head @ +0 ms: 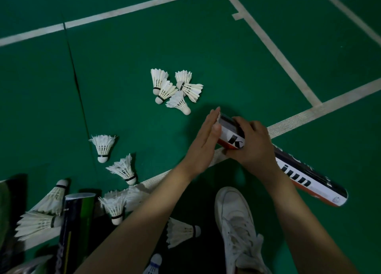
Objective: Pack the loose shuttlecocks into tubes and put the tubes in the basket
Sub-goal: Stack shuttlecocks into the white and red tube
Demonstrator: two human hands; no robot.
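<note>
**First:** Your left hand (203,141) is flat, fingers straight and together, with the palm pressed against the open mouth of the shuttlecock tube (309,181).

**Second:** Your right hand (250,143) is curled round that tube just behind the mouth and grips it. The tube slants away to your right, low over the green court floor (123,67), and crosses a white court line (299,117). I cannot tell whether it touches the floor.

**First:** A sliver of white shows between your palm and the mouth. It is too small to name.

**Second:** Just beyond your hands lies a cluster of five shuttlecocks (177,89), touching one another. To your left, a lone shuttlecock (103,148) stands on its cork, with a tilted shuttlecock (123,169) near it.

**First:** At lower left a dark tube (76,211) stands upright with its top open and more shuttlecocks lying round it. Your white sneaker (235,222) shows between your forearms.
</note>
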